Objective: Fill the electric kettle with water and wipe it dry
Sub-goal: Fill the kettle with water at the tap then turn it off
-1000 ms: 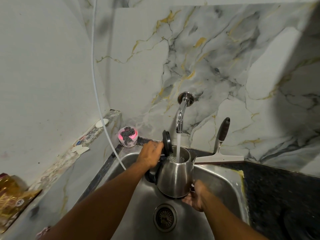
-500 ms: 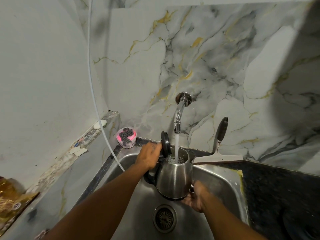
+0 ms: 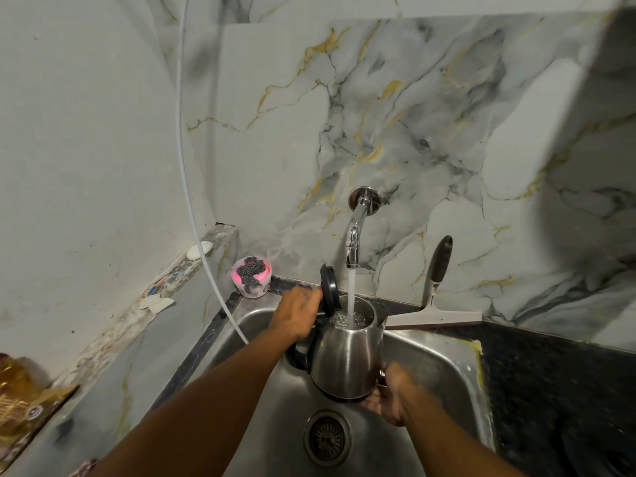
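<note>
We hold the electric kettle [image 3: 347, 359] over the sink [image 3: 444, 359], right under the wall tap [image 3: 354, 242], and the stream of water [image 3: 351, 297] drops straight into its open mouth. Our left hand [image 3: 296, 315] is closed around the black handle at the top, beside the lid [image 3: 328, 290], which stands flipped upright. Our right hand [image 3: 389, 401] cups the base from below and to the right, fingers curled against the steel. The water inside looks churned and bubbly, so we cannot read the level.

The main risk, as we judge it, is overfilling: with froth hiding the surface, the water could pass the safe line and spill down the shell. The kettle also grows heavier as it fills, and a wet steel base may slip in the supporting palm, letting it tip toward the drain [image 3: 327, 438]. If the mouth drifts off the stream, water would splash the lid hinge or the underside, where we would expect the electrical contact to be. No cloth shows anywhere near; only a squeegee [image 3: 433, 315] and a pink tub with a scourer [image 3: 251, 275] sit behind the sink, so drying will mean carrying a dripping kettle elsewhere.
</note>
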